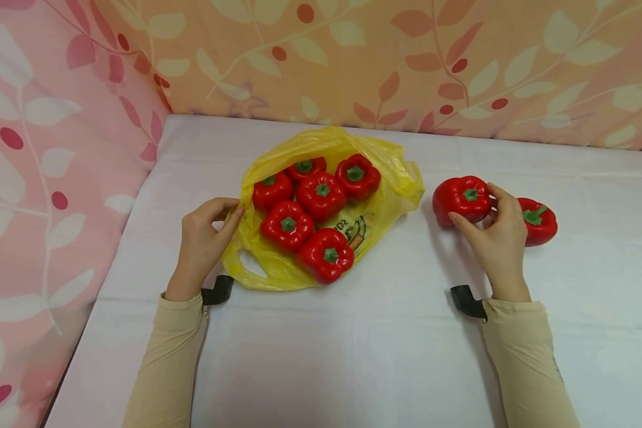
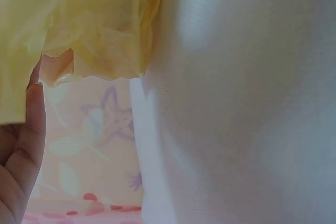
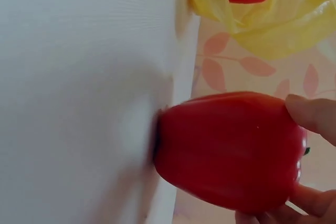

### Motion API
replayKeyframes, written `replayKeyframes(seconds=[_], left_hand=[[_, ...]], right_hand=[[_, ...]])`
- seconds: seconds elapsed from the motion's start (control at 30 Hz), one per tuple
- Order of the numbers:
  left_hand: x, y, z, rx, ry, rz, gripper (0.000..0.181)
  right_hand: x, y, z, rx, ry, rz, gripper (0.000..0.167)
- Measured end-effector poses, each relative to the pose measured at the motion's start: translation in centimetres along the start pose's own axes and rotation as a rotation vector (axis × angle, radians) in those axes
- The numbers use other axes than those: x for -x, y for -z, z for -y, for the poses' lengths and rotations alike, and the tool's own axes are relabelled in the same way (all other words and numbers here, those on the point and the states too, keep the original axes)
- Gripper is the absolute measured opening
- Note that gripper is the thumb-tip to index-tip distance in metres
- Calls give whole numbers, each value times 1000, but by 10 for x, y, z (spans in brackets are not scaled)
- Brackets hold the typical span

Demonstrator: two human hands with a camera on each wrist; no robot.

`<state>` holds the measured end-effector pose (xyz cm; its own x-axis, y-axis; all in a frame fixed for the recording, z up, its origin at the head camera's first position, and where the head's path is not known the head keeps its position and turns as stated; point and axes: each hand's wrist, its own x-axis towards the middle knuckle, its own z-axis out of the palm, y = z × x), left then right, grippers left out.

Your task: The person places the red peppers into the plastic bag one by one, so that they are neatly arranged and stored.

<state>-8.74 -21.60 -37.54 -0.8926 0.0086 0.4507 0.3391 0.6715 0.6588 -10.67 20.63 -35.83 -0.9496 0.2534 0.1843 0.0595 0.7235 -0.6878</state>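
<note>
A yellow plastic bag (image 1: 387, 205) lies with its mouth spread open, and several red bell peppers (image 1: 321, 196) with green stems sit in it. My left hand (image 1: 205, 241) pinches the bag's left edge between thumb and fingers; the left wrist view shows the thumb against the yellow film (image 2: 100, 35). To the right of the bag, my right hand (image 1: 500, 241) grips a red bell pepper (image 1: 457, 199) between thumb and fingers. The right wrist view shows this pepper (image 3: 231, 150) upright, its base at or just above the table. Another red bell pepper (image 1: 540, 229) lies beyond that hand, partly hidden by it.
White cloth covers the table (image 1: 342, 351). Patterned fabric walls (image 1: 385, 65) stand at the back and left. A black wrist mount (image 1: 218, 290) shows at the left wrist, and a second black mount (image 1: 466, 301) at the right.
</note>
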Motion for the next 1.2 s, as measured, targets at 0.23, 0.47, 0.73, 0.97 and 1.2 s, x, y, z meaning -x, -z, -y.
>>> replayKeyframes(seconds=[0.23, 0.47, 0.73, 0.97, 1.2], left_hand=[[0, 0, 0, -6, -4, -4, 15], [-1, -1, 1, -3, -1, -2, 15], [0, 0, 0, -10, -7, 1, 14], [0, -1, 2, -15, -12, 5, 14], [0, -1, 3, -14, -20, 3, 14]], right_hand=[[-4, 2, 0, -45, -28, 111, 78], [-5, 4, 0, -60, -105, 114, 79], [0, 16, 8, -53, -104, 222, 78], [9, 32, 22, -119, 2, 280, 72], [25, 32, 44, -308, 247, 300, 70]])
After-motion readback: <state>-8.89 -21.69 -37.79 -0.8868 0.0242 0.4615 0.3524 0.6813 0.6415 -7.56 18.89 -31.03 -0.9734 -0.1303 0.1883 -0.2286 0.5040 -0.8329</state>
